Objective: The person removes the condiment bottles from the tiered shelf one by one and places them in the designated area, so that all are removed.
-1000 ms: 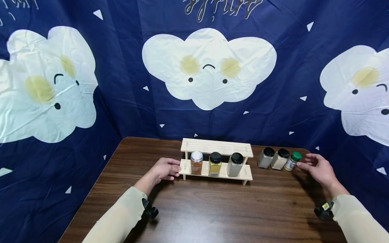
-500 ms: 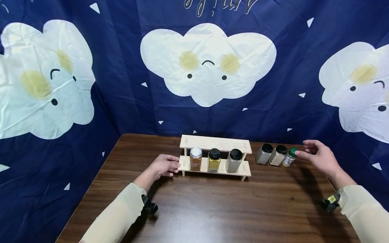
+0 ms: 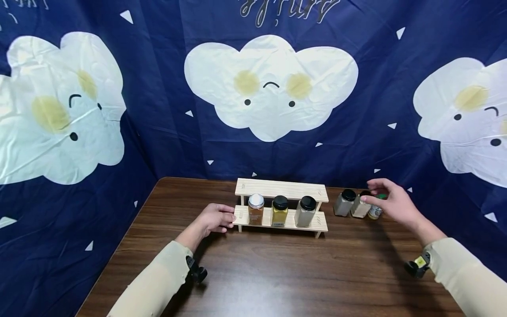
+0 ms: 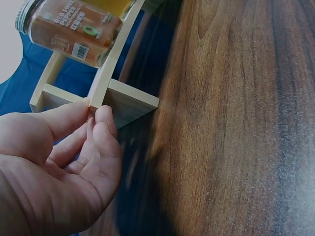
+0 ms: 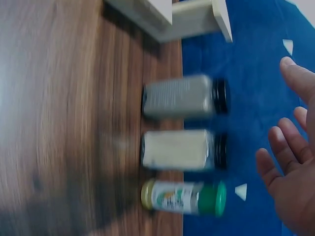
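A two-tier pale wooden rack [image 3: 281,189] stands at the back of the table. My left hand [image 3: 214,218] pinches the left end of its lower shelf between thumb and fingers. On that shelf are a silver-capped red pepper jar [image 3: 255,215], a black-capped yellow spice jar [image 3: 279,216] and a black-capped greyish spice jar [image 3: 304,216]. Right of the rack stand a grey spice jar [image 5: 177,97], a cream-coloured spice jar [image 5: 177,150] and a green-capped spice bottle [image 5: 172,197]. My right hand [image 3: 396,206] hovers over the latter two, fingers spread, holding nothing and partly hiding them.
The brown wooden table [image 3: 285,273] stretches out in front of the rack. A dark blue cloth [image 3: 166,132] with white clouds hangs close behind the table and along its sides. The rack's upper shelf carries no jars.
My right hand has lifted from beside the green-capped bottle and moved left, over that bottle and the cream-coloured jar. My left hand stays on the rack's end.
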`<state>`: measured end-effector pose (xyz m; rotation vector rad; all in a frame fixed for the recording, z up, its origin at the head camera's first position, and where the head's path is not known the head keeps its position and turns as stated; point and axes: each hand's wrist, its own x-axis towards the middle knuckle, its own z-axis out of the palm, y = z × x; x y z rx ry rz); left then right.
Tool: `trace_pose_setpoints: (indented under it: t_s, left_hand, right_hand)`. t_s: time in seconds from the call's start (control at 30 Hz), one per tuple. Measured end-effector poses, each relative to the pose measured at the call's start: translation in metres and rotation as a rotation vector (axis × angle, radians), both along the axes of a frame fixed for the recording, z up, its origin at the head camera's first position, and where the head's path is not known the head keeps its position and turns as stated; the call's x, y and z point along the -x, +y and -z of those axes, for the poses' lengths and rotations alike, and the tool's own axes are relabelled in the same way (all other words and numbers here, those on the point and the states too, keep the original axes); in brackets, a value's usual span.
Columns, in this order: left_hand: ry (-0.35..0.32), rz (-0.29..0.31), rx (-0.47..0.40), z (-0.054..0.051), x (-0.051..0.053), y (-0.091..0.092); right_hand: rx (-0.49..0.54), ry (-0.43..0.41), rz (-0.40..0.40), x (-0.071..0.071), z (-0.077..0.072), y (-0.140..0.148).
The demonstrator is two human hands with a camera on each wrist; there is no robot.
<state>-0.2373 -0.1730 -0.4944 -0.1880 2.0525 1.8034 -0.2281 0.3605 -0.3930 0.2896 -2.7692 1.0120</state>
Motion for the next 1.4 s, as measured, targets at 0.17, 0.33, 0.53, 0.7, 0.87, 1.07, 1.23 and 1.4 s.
trace_pose_setpoints:
  t_s: [0.17,0.33,0.53,0.7,0.87,1.07,1.23,1.4]
  left_hand:
    - [0.000,0.002,0.002,0.002,0.001,-0.001]
    - [-0.001,0.001,0.002,0.003,0.001,-0.001]
    - [0.000,0.004,-0.005,0.001,0.000,-0.001]
    - [0.002,0.010,-0.009,0.000,-0.001,-0.001]
    - [0.001,0.010,-0.013,-0.001,-0.001,-0.001]
    - [-0.001,0.006,-0.014,0.001,0.000,-0.001]
    - [-0.002,0.006,-0.013,0.002,0.000,-0.001]
    - [-0.004,0.006,-0.012,0.001,0.000,-0.001]
  right_hand:
    - [0.034,-0.013,-0.077,0.001,0.002,-0.029]
    - [0.062,-0.025,-0.152,0.004,0.006,-0.052]
    - [0.108,-0.073,-0.213,0.005,0.012,-0.075]
    - [0.169,-0.093,-0.268,0.008,0.023,-0.089]
    - [0.237,-0.122,-0.331,0.009,0.030,-0.099]
    - [0.273,-0.141,-0.397,0.008,0.034,-0.110]
    - [0.266,-0.143,-0.410,0.009,0.040,-0.116]
    - [0.253,-0.146,-0.415,0.009,0.047,-0.119]
